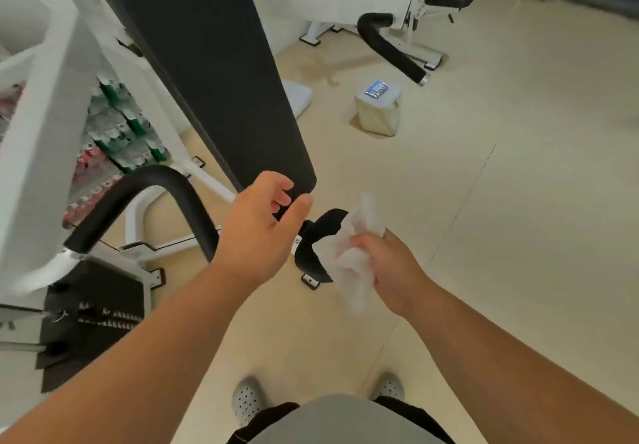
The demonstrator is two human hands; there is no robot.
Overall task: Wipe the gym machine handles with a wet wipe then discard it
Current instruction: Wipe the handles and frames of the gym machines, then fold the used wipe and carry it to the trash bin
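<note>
My right hand [387, 264] grips a crumpled white wet wipe [356, 257], held in the air just right of a small black part [318, 243] at the machine's base. My left hand [256, 226] hovers open with fingers curled, just below the end of the long black pad [214, 73]. A curved black padded handle [145, 198] of the white gym machine arches at lower left, apart from both hands. A second black padded handle [387, 49] lies on another white machine farther back.
A small white bin [380, 115] with a blue wipe packet [377, 89] on top stands on the beige floor ahead. A black weight stack [93, 309] sits at lower left. Packs of bottles [114, 139] are stored behind the white frame. My feet in grey clogs [247, 400] show below.
</note>
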